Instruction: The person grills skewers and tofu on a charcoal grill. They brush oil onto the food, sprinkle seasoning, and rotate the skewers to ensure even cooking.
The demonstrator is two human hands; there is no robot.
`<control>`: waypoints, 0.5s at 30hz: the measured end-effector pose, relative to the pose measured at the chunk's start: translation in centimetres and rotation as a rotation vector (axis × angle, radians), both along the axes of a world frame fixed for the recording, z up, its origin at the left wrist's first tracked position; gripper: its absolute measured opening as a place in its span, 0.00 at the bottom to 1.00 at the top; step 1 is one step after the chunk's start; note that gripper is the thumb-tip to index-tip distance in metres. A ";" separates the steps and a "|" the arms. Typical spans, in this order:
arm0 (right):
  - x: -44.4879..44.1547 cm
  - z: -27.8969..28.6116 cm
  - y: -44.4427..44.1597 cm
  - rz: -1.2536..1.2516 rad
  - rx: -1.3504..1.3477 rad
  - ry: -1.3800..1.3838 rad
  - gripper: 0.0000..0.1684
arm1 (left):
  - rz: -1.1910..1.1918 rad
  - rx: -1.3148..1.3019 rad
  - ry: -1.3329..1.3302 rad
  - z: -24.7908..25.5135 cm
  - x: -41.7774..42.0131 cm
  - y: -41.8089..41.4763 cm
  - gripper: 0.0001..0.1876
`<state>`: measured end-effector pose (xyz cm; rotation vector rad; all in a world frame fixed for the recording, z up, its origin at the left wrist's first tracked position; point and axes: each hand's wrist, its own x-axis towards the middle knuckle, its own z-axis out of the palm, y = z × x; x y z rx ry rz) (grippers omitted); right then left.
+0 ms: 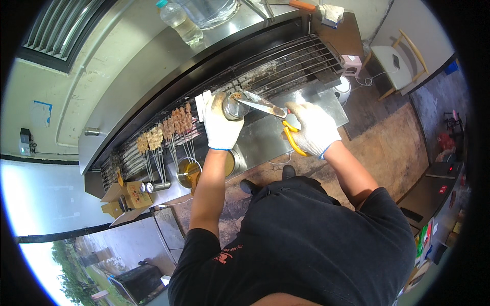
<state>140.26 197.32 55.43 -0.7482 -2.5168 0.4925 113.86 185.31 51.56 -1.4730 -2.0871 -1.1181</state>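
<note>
My left hand (224,128), in a white knit glove, holds a metal shaker jar (235,108) tilted above the near edge of a long charcoal grill (283,72). My right hand (314,130), gloved alike, grips scissors (293,139) with yellow handles. Their blades are apart, and one tip is at the jar's top, over reddish-brown contents. Whether it touches them I cannot tell. Left of my left hand, several meat skewers (180,122) and paler skewers (155,138) lie across the grill, their metal sticks towards me. A white strip-like object stands beside my left hand, partly hidden.
A pot of yellowish liquid with a brush (190,172) and a second round container (229,162) stand on the steel ledge. Shaker cans (159,186) and an open cardboard box (134,195) are further left. A plastic bottle (182,23) stands on the shelf behind the grill.
</note>
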 end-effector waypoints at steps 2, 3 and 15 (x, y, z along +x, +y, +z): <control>0.1 0.3 -0.1 -0.012 -0.009 -0.021 0.35 | 0.005 0.000 0.044 0.1 -0.1 0.1 0.36; 0.1 0.4 -0.2 -0.025 -0.020 -0.042 0.35 | 0.004 0.002 0.038 0.2 -0.1 0.2 0.35; 0.7 1.0 -0.7 -0.146 -0.194 0.000 0.36 | 0.109 -0.034 -0.113 0.0 0.4 0.3 0.26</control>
